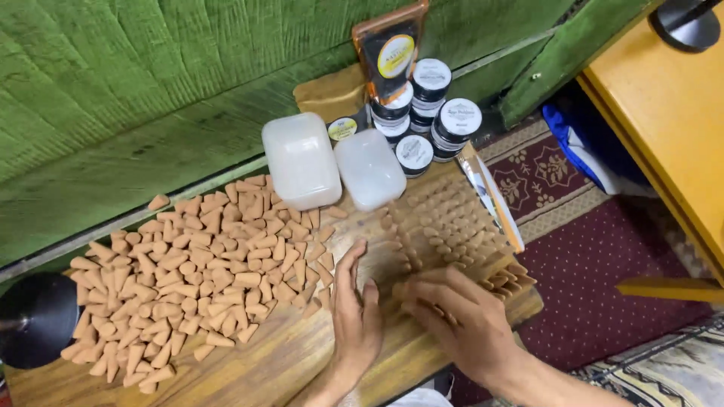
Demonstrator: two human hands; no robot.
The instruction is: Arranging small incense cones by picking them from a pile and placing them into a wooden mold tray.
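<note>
Green-painted wooden planks back a low wooden board (286, 362), the landmark for everything else. Across the board's left half lies a loose heap of tan, cone-shaped incense pieces (188, 275), most on their sides. At the board's far edge sit two translucent white plastic boxes (302, 160), touching the heap. Just beyond them stands a cluster of small black jars with white round lids (434, 113) and an upright dark pouch with an orange border (391, 49). Off the board's right end, a maroon patterned carpet (603, 279) covers the floor.

On the board's right half rests a pale wooden tray packed with upright cones in rows (452, 226), somewhat blurred.

Left hand (356, 316): flat on the board between heap and tray, fingers straight and close together, edge-on, holding nothing that I can see.

Right hand (460, 320): palm down on the near rows of the tray, fingers spread over the cone tips; motion blur hides whether any cone is pinched.

Judgement: cones are being settled into the tray's rows, the near corner under way. Any following move would call for light, even pressure, since upright cones tip easily.
</note>
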